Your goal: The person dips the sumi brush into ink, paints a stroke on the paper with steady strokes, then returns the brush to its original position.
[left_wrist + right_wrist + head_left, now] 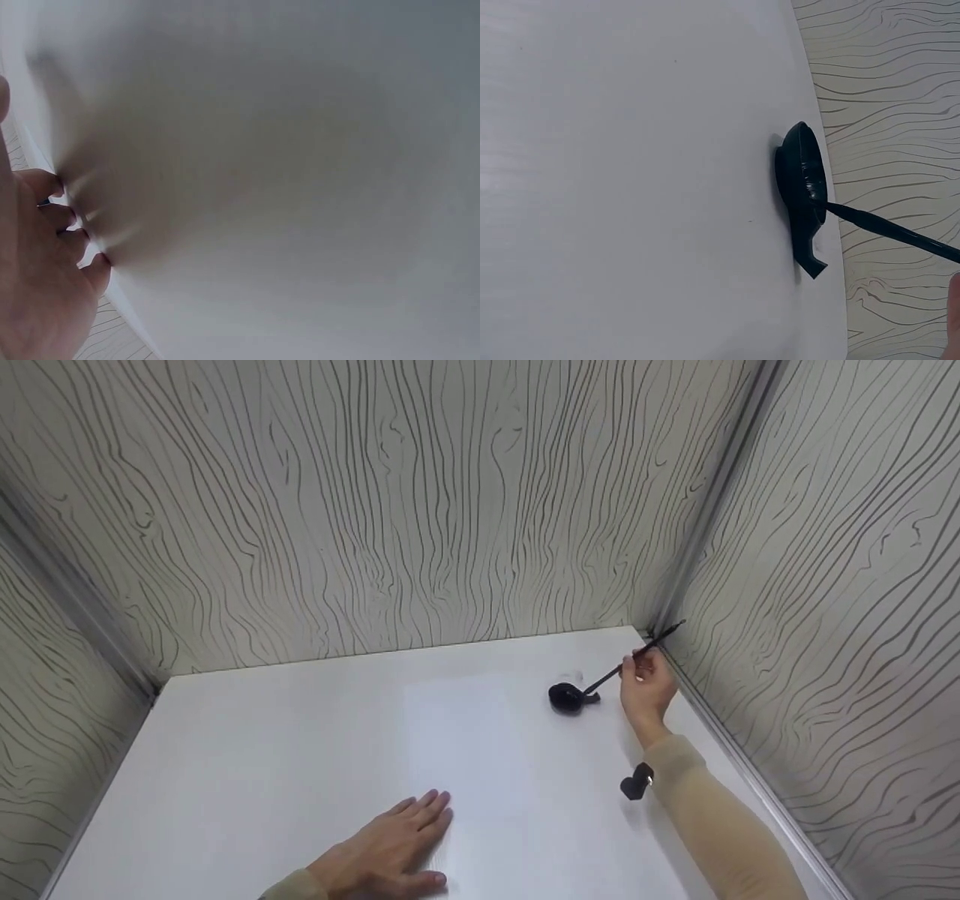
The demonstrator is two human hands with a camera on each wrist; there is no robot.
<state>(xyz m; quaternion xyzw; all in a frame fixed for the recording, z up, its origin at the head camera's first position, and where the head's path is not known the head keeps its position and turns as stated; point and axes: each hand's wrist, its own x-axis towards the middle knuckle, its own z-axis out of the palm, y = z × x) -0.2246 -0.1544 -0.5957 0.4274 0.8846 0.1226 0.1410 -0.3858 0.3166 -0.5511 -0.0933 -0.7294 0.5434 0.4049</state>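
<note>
While our left hand (397,840) rests, fingers extended, on the white table (285,750), our right hand (649,694) pinches a slim black stick (892,229), apparently dipping at a black bowl (565,699); lifting would need steadiness.

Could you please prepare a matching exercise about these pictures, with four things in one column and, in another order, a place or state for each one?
1. left hand
2. right hand
3. dish
4. thin stick

A. Slanting, with one end at the dish
B. Round and black, on the white table
C. Palm down, gripping nothing
D. Grips the thin stick

Right pairs: 1-C; 2-D; 3-B; 4-A
</note>
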